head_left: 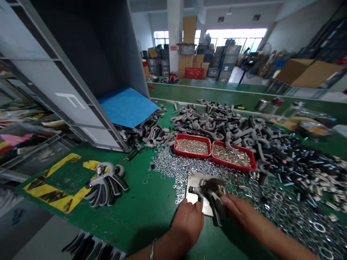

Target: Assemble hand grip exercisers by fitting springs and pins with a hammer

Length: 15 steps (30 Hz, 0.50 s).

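Observation:
Both my hands are at the near edge of the green table (141,213), on a grey hand-gripper part (210,193) that lies on a small metal plate (193,184). My left hand (187,224) is closed, its fingers curled against the part's left side and the plate. My right hand (238,211) grips the part's dark handles from the right. Loose silver washers (173,168) lie all around the plate.
Two red trays (214,150) of small metal pieces sit behind the plate. Grey handle parts (217,122) are heaped beyond. A stack of finished grippers (107,184) rests at left. A tipped grey crate (81,72) with a blue sheet (127,106) stands at back left.

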{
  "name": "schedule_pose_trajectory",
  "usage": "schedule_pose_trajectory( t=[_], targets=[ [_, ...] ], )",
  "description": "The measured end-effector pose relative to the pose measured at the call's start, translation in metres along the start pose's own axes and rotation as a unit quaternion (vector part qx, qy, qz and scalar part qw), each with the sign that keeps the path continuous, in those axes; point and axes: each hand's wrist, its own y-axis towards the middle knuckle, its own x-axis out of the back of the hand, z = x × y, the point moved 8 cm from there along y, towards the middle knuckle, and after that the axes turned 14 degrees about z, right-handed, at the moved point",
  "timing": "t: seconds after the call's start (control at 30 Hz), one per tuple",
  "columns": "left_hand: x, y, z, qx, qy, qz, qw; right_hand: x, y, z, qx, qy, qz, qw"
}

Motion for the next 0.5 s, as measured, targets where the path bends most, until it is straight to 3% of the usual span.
schedule_pose_trajectory(
  t=[0.1,0.17,0.27,0.4,0.5],
  targets=[
    [-0.004,0.0,0.001,0.001,-0.001,-0.013,1.0,0.029,0.012,0.006,0.015,-0.016,-0.079,0.997],
    [-0.008,0.0,0.001,-0.001,-0.001,-0.021,1.0,0.037,0.024,0.003,-0.012,-0.038,-0.072,0.997],
    [-0.011,0.0,0.001,0.001,-0.002,-0.031,1.0,0.036,0.037,0.0,-0.017,-0.045,-0.022,0.999],
    [-0.006,0.001,-0.003,0.004,0.012,-0.035,0.999,0.035,0.032,-0.005,0.001,-0.044,-0.059,0.997],
    [-0.002,0.001,-0.008,-0.033,0.027,-0.034,0.999,0.026,0.024,-0.019,0.006,-0.063,-0.06,0.996]
  ],
)
